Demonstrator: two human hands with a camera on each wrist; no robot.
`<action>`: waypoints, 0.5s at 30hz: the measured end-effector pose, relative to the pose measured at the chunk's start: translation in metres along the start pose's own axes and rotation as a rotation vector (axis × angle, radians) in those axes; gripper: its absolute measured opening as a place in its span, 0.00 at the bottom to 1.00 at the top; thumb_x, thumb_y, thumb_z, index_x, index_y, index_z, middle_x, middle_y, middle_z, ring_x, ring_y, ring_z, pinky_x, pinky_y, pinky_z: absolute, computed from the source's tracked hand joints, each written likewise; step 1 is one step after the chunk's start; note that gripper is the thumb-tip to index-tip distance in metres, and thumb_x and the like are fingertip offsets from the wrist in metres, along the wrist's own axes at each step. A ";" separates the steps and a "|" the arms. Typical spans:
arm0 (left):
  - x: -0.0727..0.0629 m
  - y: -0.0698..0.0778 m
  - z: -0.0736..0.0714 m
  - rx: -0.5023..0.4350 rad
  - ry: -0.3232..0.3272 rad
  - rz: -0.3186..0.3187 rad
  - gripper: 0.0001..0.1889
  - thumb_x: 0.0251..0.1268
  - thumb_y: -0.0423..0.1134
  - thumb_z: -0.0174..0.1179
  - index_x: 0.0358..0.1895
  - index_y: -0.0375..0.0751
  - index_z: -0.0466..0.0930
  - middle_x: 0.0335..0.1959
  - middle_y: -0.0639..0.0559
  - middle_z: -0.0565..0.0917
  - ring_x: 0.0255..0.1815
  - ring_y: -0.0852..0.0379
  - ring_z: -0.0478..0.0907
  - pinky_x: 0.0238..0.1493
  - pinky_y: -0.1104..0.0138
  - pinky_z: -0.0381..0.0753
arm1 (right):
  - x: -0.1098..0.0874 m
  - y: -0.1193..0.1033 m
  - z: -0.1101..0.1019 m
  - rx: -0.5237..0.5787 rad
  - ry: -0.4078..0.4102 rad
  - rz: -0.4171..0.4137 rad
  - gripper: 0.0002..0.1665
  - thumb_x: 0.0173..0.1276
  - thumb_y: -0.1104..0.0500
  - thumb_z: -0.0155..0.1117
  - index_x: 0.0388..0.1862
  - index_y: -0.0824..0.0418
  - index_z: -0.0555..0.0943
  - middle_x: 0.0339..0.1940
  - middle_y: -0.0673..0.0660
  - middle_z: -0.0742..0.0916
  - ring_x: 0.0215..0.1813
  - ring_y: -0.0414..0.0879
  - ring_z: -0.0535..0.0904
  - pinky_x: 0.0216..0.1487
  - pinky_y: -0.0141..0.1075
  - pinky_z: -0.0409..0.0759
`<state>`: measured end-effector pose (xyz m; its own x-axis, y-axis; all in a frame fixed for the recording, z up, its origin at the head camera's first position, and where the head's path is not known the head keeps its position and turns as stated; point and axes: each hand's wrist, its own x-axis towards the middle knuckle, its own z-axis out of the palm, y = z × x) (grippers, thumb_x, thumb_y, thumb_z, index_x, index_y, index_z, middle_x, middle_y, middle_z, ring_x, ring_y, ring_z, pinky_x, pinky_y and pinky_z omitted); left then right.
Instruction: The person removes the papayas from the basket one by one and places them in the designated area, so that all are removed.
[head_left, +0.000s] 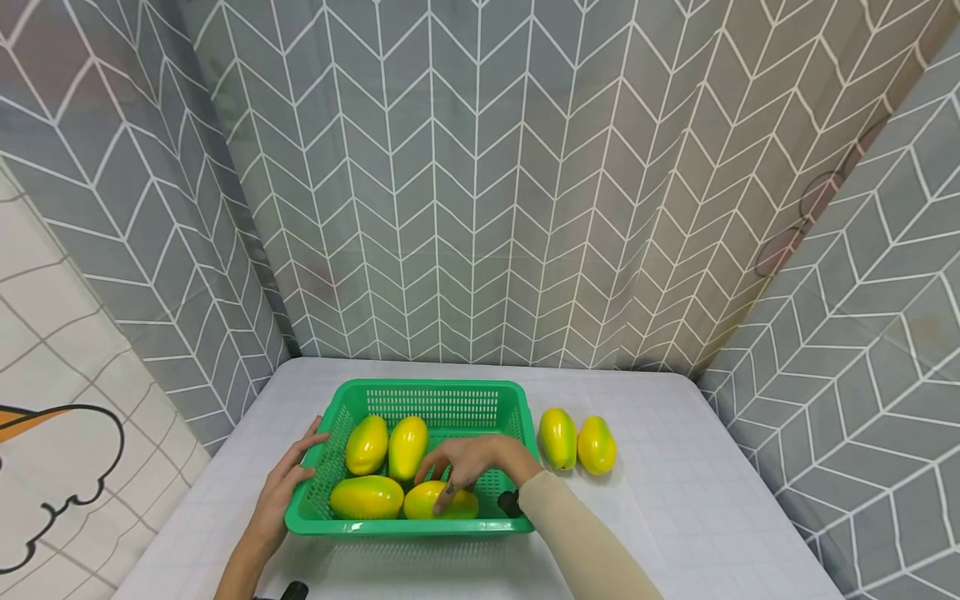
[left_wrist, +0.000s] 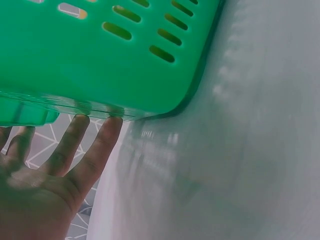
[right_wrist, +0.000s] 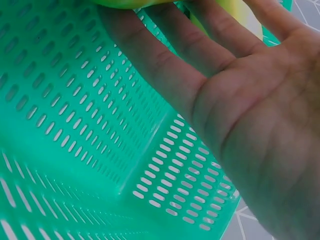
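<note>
A green plastic basket [head_left: 431,527] stands on the table with several yellow-green papayas inside. Along its left side is my left hand [head_left: 279,492], touching the wall and rim; the left wrist view shows straight fingers [left_wrist: 97,150] against the outer wall. My right hand [head_left: 471,460] reaches into the basket and grips the front middle papaya [head_left: 420,500], its fingers over the top. Another papaya [head_left: 367,497] lies to the left of that one. Behind them are two more papayas, one [head_left: 367,446] at the left and one [head_left: 407,448] nearer the middle. The right wrist view cuts off the fingertips.
Right of the basket, two papayas, one [head_left: 558,438] beside the other [head_left: 597,445], lie on the white-covered table [head_left: 675,517]. A patterned grey curtain [head_left: 465,208] hangs behind the table and along both sides.
</note>
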<state>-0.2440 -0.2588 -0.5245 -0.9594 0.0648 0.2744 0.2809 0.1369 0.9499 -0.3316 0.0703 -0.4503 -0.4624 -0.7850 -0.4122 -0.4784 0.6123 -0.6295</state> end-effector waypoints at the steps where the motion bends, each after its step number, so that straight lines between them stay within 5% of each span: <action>1: 0.000 0.000 0.000 -0.003 0.000 0.002 0.26 0.79 0.29 0.40 0.77 0.31 0.64 0.91 0.58 0.48 0.76 0.88 0.51 0.68 0.90 0.59 | 0.000 0.000 0.000 -0.004 0.000 0.001 0.32 0.66 0.49 0.77 0.69 0.44 0.81 0.66 0.51 0.86 0.59 0.36 0.80 0.47 0.31 0.86; 15: 0.000 0.002 0.000 -0.001 0.004 -0.016 0.26 0.79 0.29 0.40 0.77 0.31 0.65 0.91 0.57 0.48 0.77 0.88 0.50 0.68 0.90 0.58 | -0.003 -0.002 0.000 0.014 0.002 0.007 0.32 0.65 0.49 0.78 0.68 0.45 0.82 0.66 0.52 0.86 0.59 0.37 0.81 0.44 0.32 0.87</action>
<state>-0.2433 -0.2583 -0.5229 -0.9640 0.0590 0.2593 0.2651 0.1367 0.9545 -0.3291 0.0713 -0.4483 -0.4669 -0.7806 -0.4155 -0.4644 0.6163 -0.6360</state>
